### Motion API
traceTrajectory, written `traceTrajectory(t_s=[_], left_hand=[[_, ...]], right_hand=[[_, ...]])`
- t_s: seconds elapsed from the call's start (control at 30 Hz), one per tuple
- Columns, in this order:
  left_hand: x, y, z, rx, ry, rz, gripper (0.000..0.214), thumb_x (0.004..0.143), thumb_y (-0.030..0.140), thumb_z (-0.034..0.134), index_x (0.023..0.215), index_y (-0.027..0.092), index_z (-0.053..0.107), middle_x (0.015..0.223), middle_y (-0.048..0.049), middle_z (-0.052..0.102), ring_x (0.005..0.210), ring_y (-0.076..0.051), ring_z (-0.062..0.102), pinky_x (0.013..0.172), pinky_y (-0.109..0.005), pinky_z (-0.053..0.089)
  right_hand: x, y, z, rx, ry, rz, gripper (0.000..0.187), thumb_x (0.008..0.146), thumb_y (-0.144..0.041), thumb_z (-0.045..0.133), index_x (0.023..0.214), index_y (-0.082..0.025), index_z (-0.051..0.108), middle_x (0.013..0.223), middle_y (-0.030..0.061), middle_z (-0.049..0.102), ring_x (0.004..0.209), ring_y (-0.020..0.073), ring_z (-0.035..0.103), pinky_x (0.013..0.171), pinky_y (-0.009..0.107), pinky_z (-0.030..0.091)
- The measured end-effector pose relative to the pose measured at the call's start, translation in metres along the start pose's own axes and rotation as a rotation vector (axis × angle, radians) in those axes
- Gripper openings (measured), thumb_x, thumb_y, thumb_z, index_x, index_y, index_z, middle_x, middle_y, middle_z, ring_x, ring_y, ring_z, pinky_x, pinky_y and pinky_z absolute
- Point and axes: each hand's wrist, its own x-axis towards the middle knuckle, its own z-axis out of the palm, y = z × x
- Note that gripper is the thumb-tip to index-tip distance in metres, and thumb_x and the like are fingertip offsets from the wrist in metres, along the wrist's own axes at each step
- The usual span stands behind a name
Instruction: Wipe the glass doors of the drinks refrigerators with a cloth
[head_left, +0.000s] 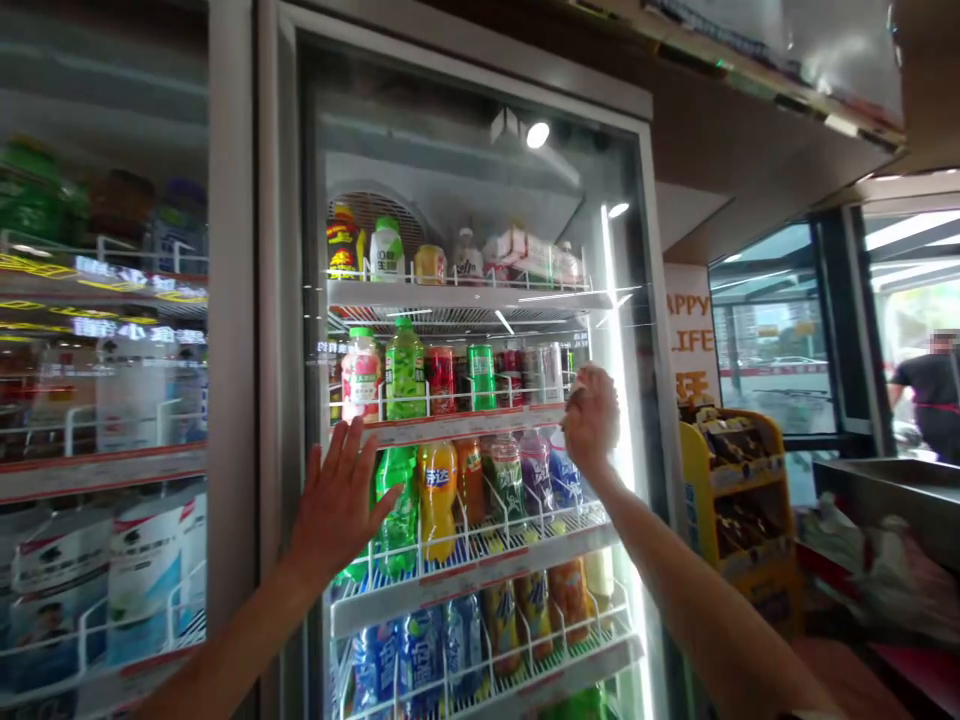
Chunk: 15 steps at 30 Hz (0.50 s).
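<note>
My left hand [341, 490] is spread open, palm toward the glass door [465, 130] of an upright drinks fridge, low on its left side. Whether it touches the pane I cannot tell. Higher up on the right, my right hand [591, 430] is closed round what looks like a crumpled pale cloth [598, 378], blurred and held at the glass. Behind the door stand shelved drinks: a green-capped bottle [361, 375], a green can [481, 377], an orange soda bottle [438, 500] and several others. The door appears closed.
A second fridge [232, 300] with bottles and large packs stands at the left. On the right are a yellow display rack [739, 490], a metal counter [892, 475] with plastic bags, and a person [930, 390] in dark clothes farther off. An overhang [780, 90] juts out above.
</note>
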Motion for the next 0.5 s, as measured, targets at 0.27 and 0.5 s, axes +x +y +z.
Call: traceTrajectory(t_s=[0.27,0.5], left_hand=[[0.0,0.0,-0.006,0.008,-0.011,-0.015,0.064,0.087,0.041,0.044,0.14,0.014,0.022,0.146,-0.0175,0.028,0.138,-0.029,0.017,0.109,-0.052,0.024],[-0.007,-0.004,-0.011,0.002,-0.036,0.044,0.055,0.086,0.033,0.045,0.134,0.008,0.033,0.145,-0.0174,0.031,0.138,-0.028,0.02,0.108,-0.049,0.029]], right_hand=[[-0.013,-0.111,-0.016,0.184,-0.265,-0.563,0.047,0.087,-0.028,0.042,0.134,-0.031,0.04,0.146,-0.0046,0.033,0.138,0.0188,0.018,0.113,0.043,0.02],[0.021,-0.096,0.001,0.101,-0.04,0.112,0.052,0.087,-0.024,0.031,0.14,-0.019,0.032,0.148,0.0081,0.027,0.137,0.0271,0.021,0.108,0.054,0.024]])
